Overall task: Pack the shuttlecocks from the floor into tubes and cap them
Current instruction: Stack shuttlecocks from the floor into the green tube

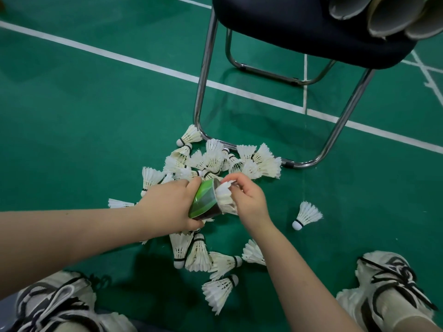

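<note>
We held the tube [205, 202] in our left hand [171, 207], fingers wrapped round its green and dark wall, with the open mouth turned to the right so the other hand could feed it. Our right hand [249, 196] pinched the feather skirt of a shuttlecock [225, 197] that sat partly inside that mouth, its feathers sticking out; we judged the cork end had gone in first, though the cork itself was hidden. Keeping the tube low over the floor [96, 104], right above the pile, seemed meant to shorten each reach.

Most of the loose shuttlecocks [215, 161] lay heaped just beyond our hands, against the front rail of a metal-legged chair [311, 27]. A smaller group [199, 255] lay nearer us, between our shoes, and a single shuttlecock [305, 215] lay apart to the right. On the chair seat lay several more tubes [383, 17], their open ends facing us; we saw no caps anywhere.

The chair's rail and leg ran through the far edge of the pile, so we judged the birds tucked against it would be awkward to pick. Our own forearms covered some shuttlecocks beneath the tube. Much of the packing remained to be done.
</note>
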A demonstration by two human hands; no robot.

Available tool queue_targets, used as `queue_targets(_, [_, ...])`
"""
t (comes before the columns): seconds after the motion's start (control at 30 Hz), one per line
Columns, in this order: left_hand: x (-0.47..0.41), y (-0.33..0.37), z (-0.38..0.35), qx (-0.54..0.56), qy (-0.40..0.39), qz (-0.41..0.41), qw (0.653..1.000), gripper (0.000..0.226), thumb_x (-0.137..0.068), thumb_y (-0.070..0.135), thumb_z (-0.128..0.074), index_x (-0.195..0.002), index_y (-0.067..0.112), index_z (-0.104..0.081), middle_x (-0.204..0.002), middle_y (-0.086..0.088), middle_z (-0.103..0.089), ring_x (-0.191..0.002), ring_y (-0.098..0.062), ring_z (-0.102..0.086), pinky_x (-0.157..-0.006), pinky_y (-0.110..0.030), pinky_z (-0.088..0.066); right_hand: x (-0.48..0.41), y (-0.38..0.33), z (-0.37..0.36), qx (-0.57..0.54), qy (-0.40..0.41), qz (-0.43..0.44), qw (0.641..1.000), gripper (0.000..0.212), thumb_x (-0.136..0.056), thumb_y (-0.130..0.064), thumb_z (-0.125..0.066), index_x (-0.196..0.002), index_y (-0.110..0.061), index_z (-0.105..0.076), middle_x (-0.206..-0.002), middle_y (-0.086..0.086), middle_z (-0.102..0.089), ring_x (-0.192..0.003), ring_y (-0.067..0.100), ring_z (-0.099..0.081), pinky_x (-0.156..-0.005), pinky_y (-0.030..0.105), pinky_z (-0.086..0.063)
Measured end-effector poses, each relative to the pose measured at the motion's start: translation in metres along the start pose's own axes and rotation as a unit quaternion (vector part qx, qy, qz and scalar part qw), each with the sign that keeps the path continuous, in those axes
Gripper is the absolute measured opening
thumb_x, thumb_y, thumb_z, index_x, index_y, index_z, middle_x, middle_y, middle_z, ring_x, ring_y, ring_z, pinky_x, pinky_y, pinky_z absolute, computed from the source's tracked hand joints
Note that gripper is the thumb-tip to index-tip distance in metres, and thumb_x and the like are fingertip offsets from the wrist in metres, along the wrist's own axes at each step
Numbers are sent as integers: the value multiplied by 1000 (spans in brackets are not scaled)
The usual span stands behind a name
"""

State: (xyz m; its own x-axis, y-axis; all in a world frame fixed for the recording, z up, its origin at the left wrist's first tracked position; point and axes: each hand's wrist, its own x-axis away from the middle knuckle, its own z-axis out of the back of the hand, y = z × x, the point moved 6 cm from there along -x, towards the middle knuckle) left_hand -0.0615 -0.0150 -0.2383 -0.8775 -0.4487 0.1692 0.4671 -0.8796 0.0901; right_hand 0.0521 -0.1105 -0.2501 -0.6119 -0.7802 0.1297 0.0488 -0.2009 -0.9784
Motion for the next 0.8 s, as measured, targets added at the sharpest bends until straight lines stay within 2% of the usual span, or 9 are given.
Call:
queue_targets(0.07, [2,10,2,3,2,-15,1000,77,-70,67,-57,-126,24,-28,-107,5,-55,-92,-18,-56,-65,-30,-47,4,1,-2,77,27,14,997,36,-89,-7,-52,-91,-43,-54,-91,-18,-57,-74,-1,-51,-65,18,-43])
queue_targets(0.13, [4,18,2,5,5,-24,1000,76,-71,66,-58,-127,23,-29,-107,4,-55,-93,-18,-56,-67,-31,-46,10,1,3,105,94,30,990,32,-84,-12,-59,-97,-40,-48,-97,-19,-51,-81,1,-49,-69,19,-41])
queue_targets(0.2, [5,20,1,9,4,-25,1000,78,-70,67,-57,-127,24,-28,-108,3,-55,-93,-18,-56,-68,-32,-49,20,-1,13,36,174,56,982,20,-79,-17,-60,-89,-31,-51,-87,-15,-53,-79,9,-50,-70,24,-43])
queue_targets(0.27, [4,18,1,14,2,-18,1000,78,-70,68,-57,-127,24,-27,-107,4,-55,-92,-18,-56,-68,-32,-50,25,-6,21,-8,199,103,974,11,-77,-17,-53,-77,-28,-54,-74,-13,-55,-72,8,-50,-67,23,-43])
queue_targets(0.4, [1,14,5,10,12,-11,1000,81,-70,68,-56,-129,23,-25,-108,4,-56,-93,-18,-57,-66,-29,-46,23,-8,4,34,28,106,993,14,-78,-41,-48,-76,-38,-62,-77,-15,-65,-76,5,-58,-69,25,-48])
queue_targets(0.47, [1,14,7,5,17,-13,1000,79,-71,67,-56,-130,22,-27,-108,3,-56,-93,-18,-57,-65,-28,-43,23,-5,-5,65,-37,105,992,13,-78,-46,-48,-75,-43,-61,-74,-15,-62,-73,7,-55,-69,32,-47])
queue_targets(0.57, [1,14,8,-1,19,-18,1000,75,-72,65,-55,-127,21,-29,-106,4,-57,-92,-17,-57,-63,-28,-43,24,0,-15,95,-93,77,988,22,-74,-50,-51,-76,-31,-61,-73,-4,-58,-70,14,-51,-66,36,-43])
queue_targets(0.63, [1,14,7,-1,19,-19,1000,72,-72,64,-54,-125,21,-32,-104,4,-57,-89,-17,-58,-62,-28,-44,24,1,-19,104,-121,45,986,26,-67,-53,-54,-79,-32,-61,-81,5,-62,-74,18,-55,-69,34,-45])
queue_targets(0.8, [0,16,8,-40,8,-19,999,76,-72,68,-52,-126,19,-30,-103,2,-57,-87,-19,-59,-62,-30,-45,26,3,-22,129,-169,-12,977,36,-55,-46,-63,-85,-27,-64,-92,1,-64,-85,14,-60,-75,29,-48])
